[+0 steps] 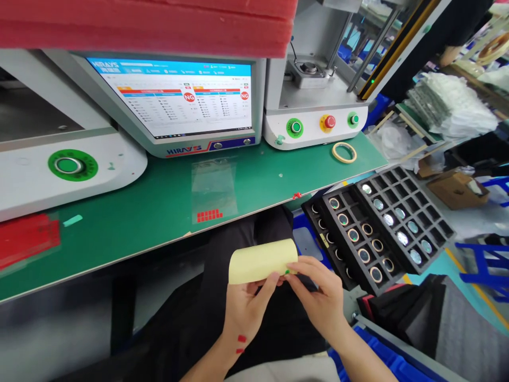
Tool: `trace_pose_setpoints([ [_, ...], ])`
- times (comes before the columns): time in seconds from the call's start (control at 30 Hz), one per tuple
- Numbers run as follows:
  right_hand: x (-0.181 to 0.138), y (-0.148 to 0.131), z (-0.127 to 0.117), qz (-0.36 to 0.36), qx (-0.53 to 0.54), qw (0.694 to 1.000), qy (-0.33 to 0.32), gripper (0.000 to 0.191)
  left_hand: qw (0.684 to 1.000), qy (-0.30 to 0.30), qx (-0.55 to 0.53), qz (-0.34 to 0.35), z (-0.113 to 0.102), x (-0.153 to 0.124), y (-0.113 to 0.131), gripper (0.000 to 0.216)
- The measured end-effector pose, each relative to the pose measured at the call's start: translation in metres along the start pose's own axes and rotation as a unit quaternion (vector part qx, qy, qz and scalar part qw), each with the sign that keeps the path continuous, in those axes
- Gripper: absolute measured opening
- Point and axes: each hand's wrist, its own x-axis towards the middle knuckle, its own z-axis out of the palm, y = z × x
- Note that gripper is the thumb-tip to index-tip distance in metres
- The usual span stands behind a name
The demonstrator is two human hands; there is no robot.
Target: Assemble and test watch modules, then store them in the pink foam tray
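Observation:
My left hand [248, 307] grips a curled pale yellow sticker sheet [262, 260] from below, its thumb pressed on the lower edge. A tiny green dot sticker [287, 272] shows at the sheet's lower right corner. Thumb and index finger of my right hand [320, 289] are pinched around that dot, touching the sheet. Whether the dot is still stuck to the sheet I cannot tell. Two small red stickers [240, 344] are on my left wrist. Both hands are above my lap, in front of the green bench [167, 196].
A screen [170, 101] showing red NG marks stands between machines with green buttons [295, 127] and a red one [330, 122]. On the bench lie a tape roll [344, 153], a clear sheet with red stickers [214, 185] and red film [27, 239]. Black trays [435, 225] hold round parts at right.

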Motion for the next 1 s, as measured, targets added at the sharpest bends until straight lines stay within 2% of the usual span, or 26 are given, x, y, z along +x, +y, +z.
trace_pose_setpoints([
  [0.1, 0.0, -0.001, 0.001, -0.022, -0.056, 0.998, 0.033, 0.02, 1.0, 0.018, -0.002, 0.026, 0.002, -0.003, -0.005, 0.025],
  [0.2, 0.0, -0.004, 0.002, -0.055, -0.098, 0.993, 0.039, 0.022, 0.998, 0.014, 0.019, 0.058, 0.002, -0.006, -0.009, 0.023],
  [0.33, 0.001, -0.007, 0.001, -0.071, -0.089, 0.992, 0.048, 0.024, 0.994, -0.008, 0.076, 0.081, 0.0, -0.004, -0.009, 0.022],
  [0.53, 0.0, 0.0, 0.002, -0.067, -0.105, 0.99, 0.06, 0.024, 0.992, -0.002, 0.111, 0.067, 0.001, -0.003, -0.005, 0.023],
  [0.73, -0.005, -0.003, 0.008, -0.075, -0.114, 0.989, 0.06, 0.018, 0.99, 0.075, 0.112, 0.029, 0.007, -0.006, -0.006, 0.03],
  [0.8, -0.007, 0.006, 0.004, -0.022, -0.087, 0.995, 0.05, 0.009, 0.989, 0.075, 0.118, 0.047, 0.008, -0.005, -0.006, 0.026],
  [0.87, -0.009, 0.032, -0.012, 0.088, -0.076, 0.991, 0.064, 0.011, 0.986, 0.079, 0.124, 0.073, 0.008, -0.003, -0.007, 0.019],
  [0.93, -0.016, 0.073, -0.043, 0.204, -0.106, 0.966, 0.122, 0.02, 0.985, 0.085, 0.129, 0.075, 0.007, 0.0, -0.007, 0.017],
  [1.0, -0.027, 0.121, -0.084, 0.297, -0.142, 0.926, 0.183, 0.024, 0.987, 0.087, 0.13, 0.047, 0.005, 0.003, -0.008, 0.02],
])
